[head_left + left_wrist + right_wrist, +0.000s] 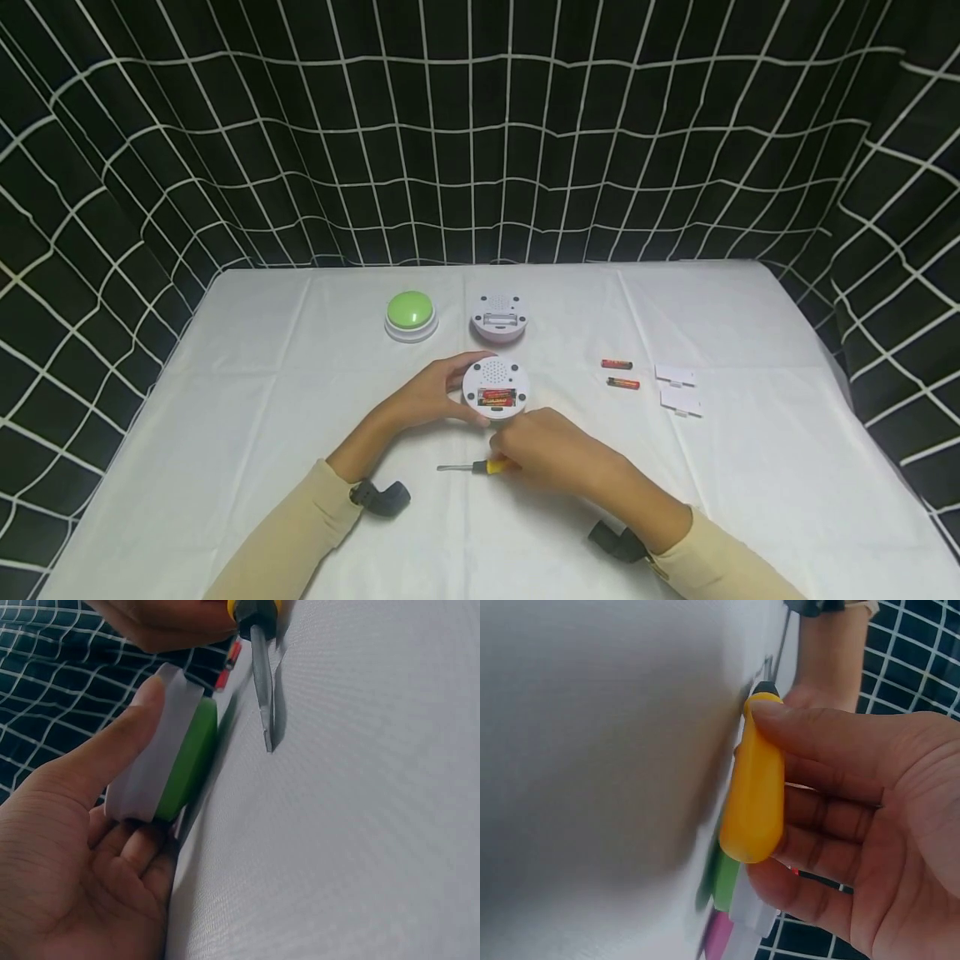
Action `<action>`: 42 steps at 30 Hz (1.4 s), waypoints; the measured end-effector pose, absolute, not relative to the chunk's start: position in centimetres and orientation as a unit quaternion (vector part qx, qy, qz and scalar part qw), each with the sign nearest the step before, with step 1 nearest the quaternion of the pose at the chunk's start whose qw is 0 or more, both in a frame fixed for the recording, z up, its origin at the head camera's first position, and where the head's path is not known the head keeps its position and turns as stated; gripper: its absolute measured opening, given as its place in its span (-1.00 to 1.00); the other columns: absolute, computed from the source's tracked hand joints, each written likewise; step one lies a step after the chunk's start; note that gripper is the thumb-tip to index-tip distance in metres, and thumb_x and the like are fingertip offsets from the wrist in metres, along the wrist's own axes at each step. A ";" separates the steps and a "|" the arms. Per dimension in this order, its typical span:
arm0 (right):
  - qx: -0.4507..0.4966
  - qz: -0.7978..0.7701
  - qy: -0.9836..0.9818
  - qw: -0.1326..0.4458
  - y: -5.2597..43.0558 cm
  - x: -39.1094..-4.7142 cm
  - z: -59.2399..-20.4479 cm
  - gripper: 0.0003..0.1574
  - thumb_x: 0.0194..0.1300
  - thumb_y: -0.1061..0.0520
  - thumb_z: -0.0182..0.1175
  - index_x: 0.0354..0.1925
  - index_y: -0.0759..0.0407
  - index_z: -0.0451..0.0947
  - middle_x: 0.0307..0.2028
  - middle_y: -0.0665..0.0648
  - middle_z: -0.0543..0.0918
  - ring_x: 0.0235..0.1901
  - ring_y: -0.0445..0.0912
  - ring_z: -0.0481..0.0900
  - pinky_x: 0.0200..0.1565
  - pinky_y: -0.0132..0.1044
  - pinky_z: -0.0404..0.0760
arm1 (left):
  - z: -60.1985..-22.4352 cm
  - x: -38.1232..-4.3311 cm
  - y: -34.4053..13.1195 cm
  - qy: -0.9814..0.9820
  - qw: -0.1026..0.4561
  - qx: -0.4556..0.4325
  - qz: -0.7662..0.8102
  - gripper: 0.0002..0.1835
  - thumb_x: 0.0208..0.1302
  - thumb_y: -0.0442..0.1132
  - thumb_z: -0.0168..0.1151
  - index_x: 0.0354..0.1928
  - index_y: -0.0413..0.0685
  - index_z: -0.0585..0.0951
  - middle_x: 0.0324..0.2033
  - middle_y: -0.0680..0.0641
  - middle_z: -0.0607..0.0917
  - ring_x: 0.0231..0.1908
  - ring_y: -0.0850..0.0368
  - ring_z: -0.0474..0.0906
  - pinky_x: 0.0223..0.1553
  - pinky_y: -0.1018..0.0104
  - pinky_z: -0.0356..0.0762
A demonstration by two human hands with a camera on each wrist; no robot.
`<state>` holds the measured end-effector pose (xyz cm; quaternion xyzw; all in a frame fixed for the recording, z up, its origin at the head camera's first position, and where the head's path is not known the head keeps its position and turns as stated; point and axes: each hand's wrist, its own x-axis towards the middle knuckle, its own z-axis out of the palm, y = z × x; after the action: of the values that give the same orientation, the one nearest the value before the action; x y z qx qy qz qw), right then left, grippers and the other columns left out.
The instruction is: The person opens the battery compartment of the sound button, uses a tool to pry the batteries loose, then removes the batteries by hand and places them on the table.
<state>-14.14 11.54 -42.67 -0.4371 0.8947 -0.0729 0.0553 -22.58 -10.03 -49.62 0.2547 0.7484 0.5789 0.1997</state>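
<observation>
My left hand [431, 393] grips a round white push-button [493, 370] by its rim, thumb on one side and fingers on the other. The button lies face down, its green dome [186, 761] toward the table in the left wrist view. Red batteries [497, 398] sit in its uncovered compartment, beside speaker holes. Just nearer to me, my right hand [551, 454] holds a screwdriver [491, 467] by its yellow handle [756, 791], thumb against the neck of the handle. The metal shaft [262, 682] points left, low over the white cloth.
Behind the held button are a green-domed button [410, 311], face up, and an overturned button [499, 321] with a bare battery compartment. To the right lie two loose batteries [617, 364] and two white battery covers [680, 403]. Black grid-patterned curtains [495, 133] surround the white-covered table [300, 358].
</observation>
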 end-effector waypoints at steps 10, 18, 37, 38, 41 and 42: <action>-0.441 -0.062 0.893 0.063 11.4 -14.2 -43.0 -0.82 0.12 0.19 0.50 -0.46 0.00 0.66 -0.63 -0.20 0.40 -0.59 -0.23 0.31 -0.49 -0.34 0.46 | -49.5 -22.5 -10.0 0.753 0.197 0.256 0.573 0.06 -0.08 -0.34 0.66 0.51 0.02 0.32 0.36 0.04 0.51 0.34 0.18 0.44 0.41 0.28 0.31; -0.438 -0.078 0.893 0.072 11.6 -14.5 -42.7 -0.86 0.16 0.11 0.48 -0.43 -0.02 0.67 -0.62 -0.21 0.45 -0.59 -0.25 0.33 -0.46 -0.33 0.48 | -49.7 -22.6 -10.0 0.760 0.194 0.252 0.567 0.07 -0.08 -0.29 0.67 0.52 0.04 0.31 0.37 0.08 0.50 0.35 0.17 0.44 0.44 0.26 0.27; -0.358 -0.170 0.915 -0.079 14.7 -17.6 -40.7 -0.87 0.18 0.22 0.46 -0.24 0.08 0.77 -0.44 -0.13 0.69 -0.46 -0.24 0.55 -0.39 -0.32 0.57 | -49.5 -22.5 -10.0 0.751 0.196 0.262 0.574 0.08 -0.09 -0.33 0.66 0.52 -0.03 0.30 0.38 0.02 0.48 0.36 0.10 0.43 0.41 0.23 0.33; -0.354 -0.169 0.916 -0.085 14.7 -17.8 -40.8 -0.86 0.17 0.22 0.46 -0.24 0.09 0.77 -0.46 -0.12 0.67 -0.49 -0.23 0.51 -0.42 -0.33 0.54 | -49.5 -22.5 -10.0 0.751 0.196 0.261 0.574 0.08 -0.09 -0.33 0.66 0.52 -0.03 0.30 0.38 0.02 0.48 0.36 0.10 0.43 0.41 0.22 0.33; -0.351 -0.165 0.917 -0.097 14.8 -18.1 -41.1 -0.83 0.17 0.21 0.48 -0.22 0.12 0.76 -0.48 -0.12 0.65 -0.50 -0.22 0.51 -0.43 -0.31 0.54 | -49.4 -22.5 -10.0 0.751 0.197 0.259 0.574 0.07 -0.09 -0.32 0.66 0.52 0.00 0.31 0.38 0.03 0.49 0.35 0.12 0.44 0.41 0.23 0.33; -0.349 -0.165 0.917 -0.098 14.8 -18.2 -41.3 -0.82 0.16 0.20 0.48 -0.21 0.12 0.76 -0.48 -0.12 0.65 -0.50 -0.22 0.51 -0.43 -0.31 0.54 | -49.4 -22.5 -10.0 0.750 0.197 0.259 0.575 0.07 -0.09 -0.33 0.66 0.52 0.00 0.31 0.37 0.03 0.50 0.34 0.12 0.45 0.41 0.22 0.34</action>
<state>-18.15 14.83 -41.25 -0.3493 0.9172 -0.1650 -0.0976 -22.49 -9.96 -49.41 0.2591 0.7505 0.5751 0.1974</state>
